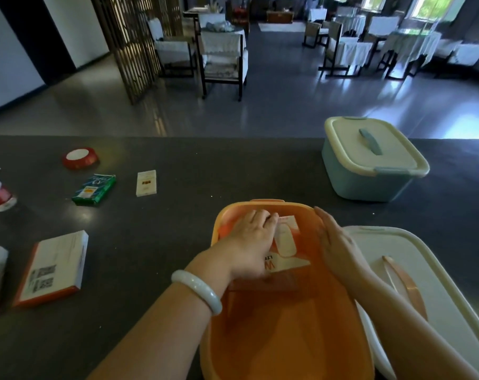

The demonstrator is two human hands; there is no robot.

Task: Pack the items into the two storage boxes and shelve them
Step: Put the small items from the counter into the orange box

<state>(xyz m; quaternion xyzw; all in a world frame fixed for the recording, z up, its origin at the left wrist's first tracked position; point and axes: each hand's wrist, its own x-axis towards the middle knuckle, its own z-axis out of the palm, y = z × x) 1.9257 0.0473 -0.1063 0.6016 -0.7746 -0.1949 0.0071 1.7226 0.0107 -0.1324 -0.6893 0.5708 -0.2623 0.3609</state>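
Near the dark counter's front edge, the open orange plastic storage box holds a white-and-orange carton. The left hand presses it, fingers curled over its far edge. The right hand rests flat inside the right wall. A lidded pale-blue plastic storage box stands far right.

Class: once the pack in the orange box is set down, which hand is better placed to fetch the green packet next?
Probably the left hand: the green foil packet lies on the dark countertop to its left, while the right hand rests on the orange plastic box's far side.
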